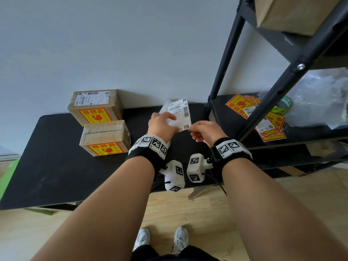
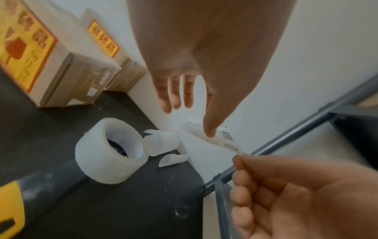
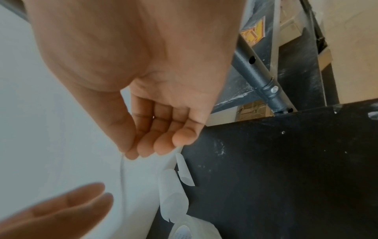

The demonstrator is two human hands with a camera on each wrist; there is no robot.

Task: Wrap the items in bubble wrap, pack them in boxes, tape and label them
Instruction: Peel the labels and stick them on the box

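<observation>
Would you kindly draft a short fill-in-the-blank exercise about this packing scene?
1. Both hands hold a shipping ____ above the black table.
2. The number of cardboard boxes on the table is ____.
3. The tape roll on the table is ____ in colour.
4. The nearer box lacks a white label on ____.

Missing words: label; two; white; top

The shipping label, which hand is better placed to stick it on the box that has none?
Left, probably. The left hand holds the shipping label nearer the unlabelled box; the right hand only pinches its corner.
</observation>
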